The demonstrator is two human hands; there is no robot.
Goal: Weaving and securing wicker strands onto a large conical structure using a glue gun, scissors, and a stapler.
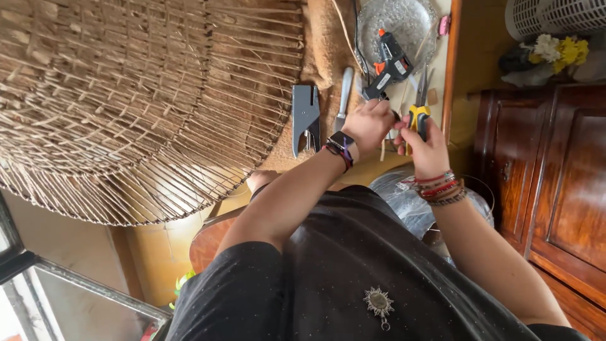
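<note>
Left hand [369, 123] pinches a thin stick [382, 150] just beside the right hand [424, 146], which grips yellow-handled pliers [419, 107] pointing away toward the glue gun [388, 63], so I'd keep that stick steady and bite squarely, stapler [305, 119] idle left.

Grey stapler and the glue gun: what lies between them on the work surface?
In the head view, a knife with a pale handle lies between the grey stapler and the glue gun, lengthwise beside the stapler.
</note>
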